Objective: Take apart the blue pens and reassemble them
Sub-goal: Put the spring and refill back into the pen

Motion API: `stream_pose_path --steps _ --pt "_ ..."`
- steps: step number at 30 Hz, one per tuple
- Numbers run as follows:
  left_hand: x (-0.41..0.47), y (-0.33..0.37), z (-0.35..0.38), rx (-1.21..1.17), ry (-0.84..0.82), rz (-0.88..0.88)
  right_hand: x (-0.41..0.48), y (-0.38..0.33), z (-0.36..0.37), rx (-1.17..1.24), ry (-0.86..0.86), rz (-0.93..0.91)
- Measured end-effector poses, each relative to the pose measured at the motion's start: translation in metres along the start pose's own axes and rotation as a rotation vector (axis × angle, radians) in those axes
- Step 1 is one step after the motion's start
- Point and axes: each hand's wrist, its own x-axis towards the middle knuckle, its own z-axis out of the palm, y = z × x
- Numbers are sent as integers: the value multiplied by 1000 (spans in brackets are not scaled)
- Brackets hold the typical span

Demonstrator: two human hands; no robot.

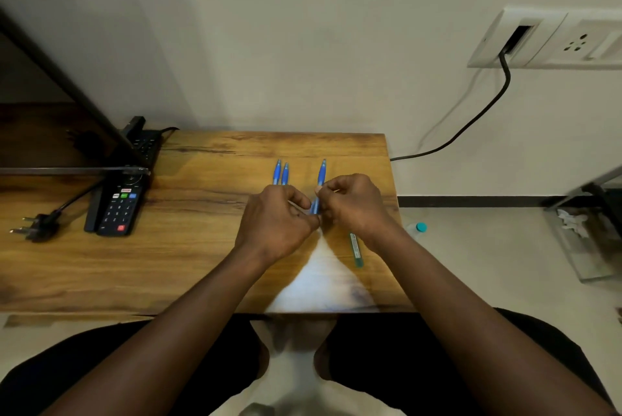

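Table (202, 264), wooden, fills the middle of the frame, with its far edge against a pale wall. Left hand (274, 220) and right hand (353, 205) meet just right of centre. Both have fingers curled on one blue pen (321, 175): the right pinches its middle, the left closes on its near end. Pen tip points toward the wall. Wall socket (538, 38) at upper right, with a dark cable (471, 122) hanging from it. Black remote (119, 207) at centre left, a plug (38, 222) further left. Spare pens (277, 172), two, lie side by side just left of the held one, partly hidden by the left hand. Teal tube (355, 250) lies on the table beside the right wrist.
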Motion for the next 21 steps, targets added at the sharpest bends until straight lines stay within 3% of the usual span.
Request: stream_pose_path --steps 10,17,21 --pt "-5 -9 21 200 18 -42 -9 25 -45 -287 46 1" --pt "-2 -8 27 252 -17 -46 -22 44 -30 -622 47 83" --pt "-1 -1 27 308 8 -19 -27 47 -29 -676 41 90"
